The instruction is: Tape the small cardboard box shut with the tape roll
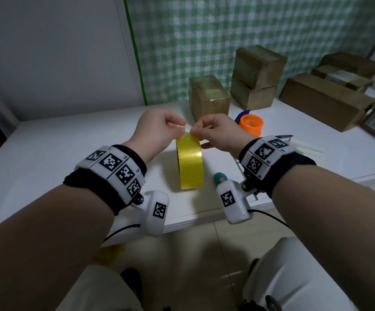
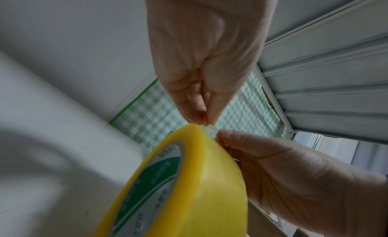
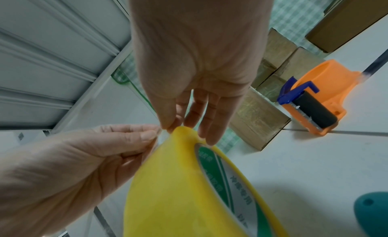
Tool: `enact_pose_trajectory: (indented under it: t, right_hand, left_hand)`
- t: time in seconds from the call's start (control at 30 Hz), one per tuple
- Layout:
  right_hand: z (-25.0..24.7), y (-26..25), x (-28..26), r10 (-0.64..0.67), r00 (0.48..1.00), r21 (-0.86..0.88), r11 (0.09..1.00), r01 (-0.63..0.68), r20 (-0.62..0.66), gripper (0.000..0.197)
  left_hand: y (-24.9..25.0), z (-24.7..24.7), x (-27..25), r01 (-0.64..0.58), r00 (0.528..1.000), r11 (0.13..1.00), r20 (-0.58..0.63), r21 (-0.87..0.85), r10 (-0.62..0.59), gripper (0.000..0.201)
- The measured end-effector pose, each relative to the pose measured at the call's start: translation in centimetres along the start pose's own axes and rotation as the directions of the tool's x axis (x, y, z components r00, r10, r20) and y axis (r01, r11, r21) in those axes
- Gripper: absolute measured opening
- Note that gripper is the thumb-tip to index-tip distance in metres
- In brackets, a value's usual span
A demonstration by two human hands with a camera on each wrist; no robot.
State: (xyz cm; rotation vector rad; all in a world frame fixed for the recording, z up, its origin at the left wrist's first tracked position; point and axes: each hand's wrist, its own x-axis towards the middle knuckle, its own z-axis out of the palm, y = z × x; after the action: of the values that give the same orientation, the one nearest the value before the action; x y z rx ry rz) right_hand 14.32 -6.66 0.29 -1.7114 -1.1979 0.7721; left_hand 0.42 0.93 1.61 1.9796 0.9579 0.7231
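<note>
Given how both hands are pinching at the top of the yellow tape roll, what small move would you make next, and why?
Probably draw the left hand away to peel a length free: it pinches the clear tape end while the right hand steadies the tape roll, and little is unrolled.

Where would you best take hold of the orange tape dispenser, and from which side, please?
Grip the orange tape dispenser by its round ring body, coming from above. In the right wrist view the blue guard and black roller sit at its near end, so I would keep fingers off there.
</note>
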Motion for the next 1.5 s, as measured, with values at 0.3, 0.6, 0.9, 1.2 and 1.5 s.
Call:
enact_pose_trajectory:
  t: [0.3,0.6,0.9,1.2,1.5]
  right_hand:
    - [-0.1,0.2,0.1,-0.036,0.999,-0.033,0.999,0.035,-0.037,0.011]
    - [-0.1,-0.3,0.0,-0.064,0.998,-0.042,0.997,0.063,-0.018,0.009]
    - [0.7,-0.7,0.2,-0.099,0.995,-0.215,0.972,0.092,-0.025,0.006]
    - [1.2,-0.2,0.4,-0.025,0.999,-0.171,0.985,0.018,-0.039,0.012]
    - [0.5,-0.5,-0.5,0.252,0.956,0.025,0.966,-0.258,0.148,0.049]
  left_hand:
    - [0.4,0.8,0.3,-0.054,0.999,0.990,0.004,0.132,0.054,0.006]
    - [0.0,0.6,0.4,0.008,0.999,1.000,0.039,-0.019,-0.007,0.025]
    - [-0.6,0.9,0.4,0.085,0.989,0.990,-0.108,-0.111,-0.097,0.020]
    - [-1.0,0.3,-0.7,0.507,0.839,0.829,0.358,-0.236,-0.410,0.059]
    - [-0.5,0.5,-0.7,0.510,0.853,0.788,0.324,-0.347,-0.409,0.016]
